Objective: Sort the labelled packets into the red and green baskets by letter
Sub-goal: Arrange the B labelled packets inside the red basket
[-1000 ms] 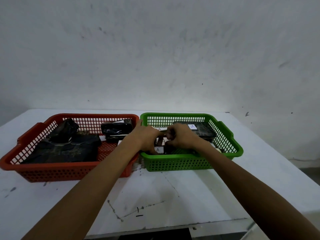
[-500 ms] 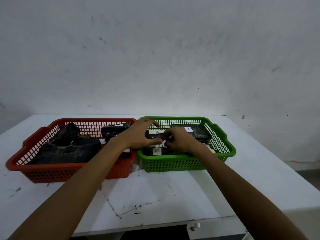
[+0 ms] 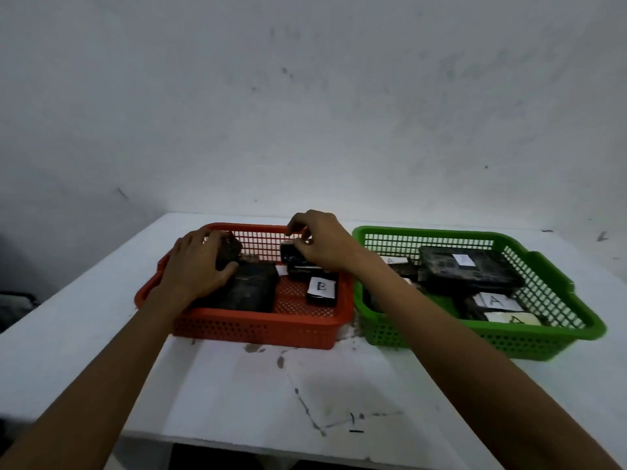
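my right hand (image 3: 322, 247) pinches packet (image 3: 292, 256), far middle of red basket (image 3: 258, 329) | my left hand (image 3: 198, 266) grips lump (image 3: 231, 248), far left | packet at right fingertips, long axis seemingly left-right | right hand nearer

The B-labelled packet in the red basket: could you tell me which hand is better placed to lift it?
Probably the right hand: it is just behind the B-labelled packet, though pinching a black packet. The left hand grips a lumpy packet across the red basket.
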